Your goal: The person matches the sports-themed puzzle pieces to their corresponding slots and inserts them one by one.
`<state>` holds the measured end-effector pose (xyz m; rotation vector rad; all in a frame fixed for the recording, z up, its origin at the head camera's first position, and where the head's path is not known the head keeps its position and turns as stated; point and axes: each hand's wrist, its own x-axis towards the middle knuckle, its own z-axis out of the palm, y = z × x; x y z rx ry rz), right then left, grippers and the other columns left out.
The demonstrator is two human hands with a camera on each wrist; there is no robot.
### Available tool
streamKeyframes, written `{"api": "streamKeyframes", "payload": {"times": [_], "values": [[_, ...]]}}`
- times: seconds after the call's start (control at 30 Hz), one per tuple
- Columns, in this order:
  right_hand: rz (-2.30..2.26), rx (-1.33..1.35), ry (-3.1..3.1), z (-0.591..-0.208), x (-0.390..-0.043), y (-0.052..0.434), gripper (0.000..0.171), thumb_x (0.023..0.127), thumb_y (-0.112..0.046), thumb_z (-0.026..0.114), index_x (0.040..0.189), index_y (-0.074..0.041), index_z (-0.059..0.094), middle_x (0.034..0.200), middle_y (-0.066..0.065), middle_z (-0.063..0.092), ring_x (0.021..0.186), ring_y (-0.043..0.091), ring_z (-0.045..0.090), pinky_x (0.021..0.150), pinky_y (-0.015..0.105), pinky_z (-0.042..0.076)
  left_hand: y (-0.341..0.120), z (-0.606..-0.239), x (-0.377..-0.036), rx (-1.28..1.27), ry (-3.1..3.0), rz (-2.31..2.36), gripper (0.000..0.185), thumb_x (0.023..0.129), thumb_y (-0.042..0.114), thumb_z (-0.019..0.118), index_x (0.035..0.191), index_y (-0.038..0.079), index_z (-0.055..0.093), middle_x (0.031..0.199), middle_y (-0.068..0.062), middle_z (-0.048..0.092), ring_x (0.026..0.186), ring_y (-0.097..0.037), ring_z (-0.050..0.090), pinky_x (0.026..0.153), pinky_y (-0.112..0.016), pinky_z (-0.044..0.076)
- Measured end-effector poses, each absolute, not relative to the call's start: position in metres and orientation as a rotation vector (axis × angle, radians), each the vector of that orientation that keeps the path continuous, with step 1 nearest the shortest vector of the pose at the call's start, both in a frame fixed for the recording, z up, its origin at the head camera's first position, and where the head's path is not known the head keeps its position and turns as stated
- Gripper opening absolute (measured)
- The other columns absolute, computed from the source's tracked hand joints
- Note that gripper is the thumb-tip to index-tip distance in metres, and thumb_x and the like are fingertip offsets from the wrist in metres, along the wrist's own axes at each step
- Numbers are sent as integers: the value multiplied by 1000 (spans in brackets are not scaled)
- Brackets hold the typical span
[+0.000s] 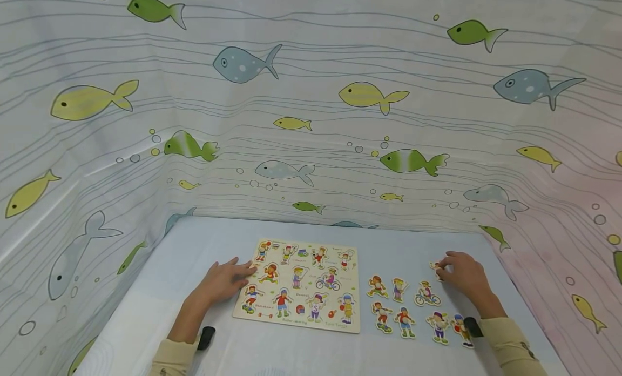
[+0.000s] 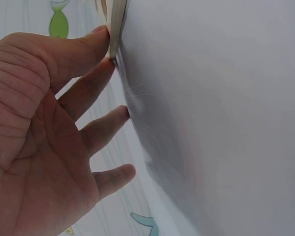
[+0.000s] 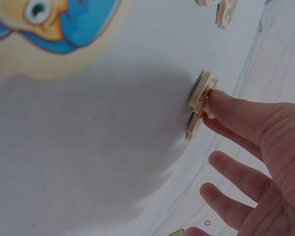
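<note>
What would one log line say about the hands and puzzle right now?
left hand presses puzzle board edge | right hand pinches puzzle piece | loose pieces on table

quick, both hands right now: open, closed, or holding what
Left hand: open, straight fingertips resting on the puzzle board's left edge.
Right hand: pinching a small wooden puzzle piece at its fingertips.

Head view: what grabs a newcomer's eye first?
The fish-print curtain walls in the pale table on three sides. At table centre lies a wooden puzzle board of cartoon sports figures, the left hand resting flat at its left edge. To its right lie loose figure pieces, and the right hand pinches one piece at the far end.
</note>
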<state>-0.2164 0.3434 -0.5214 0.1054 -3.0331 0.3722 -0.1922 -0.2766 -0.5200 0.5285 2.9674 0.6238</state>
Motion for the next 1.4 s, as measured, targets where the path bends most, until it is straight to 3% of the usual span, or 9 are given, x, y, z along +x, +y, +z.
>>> {"api": "streamKeyframes", "payload": {"times": [0.7, 1.4], "values": [[364, 162, -2958, -502, -214, 339, 19, 85, -19, 77, 96, -3, 77, 129, 32, 55, 122, 54, 43, 97, 73, 32, -277, -520, -192, 520, 2963, 630, 39, 90, 15, 71, 128, 14, 68, 138, -8, 58, 133, -48, 40, 100, -79, 18], [368, 199, -2906, -494, -215, 316, 16, 82, -20, 80, 91, -7, 78, 129, 29, 57, 124, 52, 44, 98, 72, 32, -276, -519, -190, 498, 2970, 649, 38, 90, 16, 72, 128, 14, 68, 138, -8, 57, 134, -48, 40, 101, -78, 17]]}}
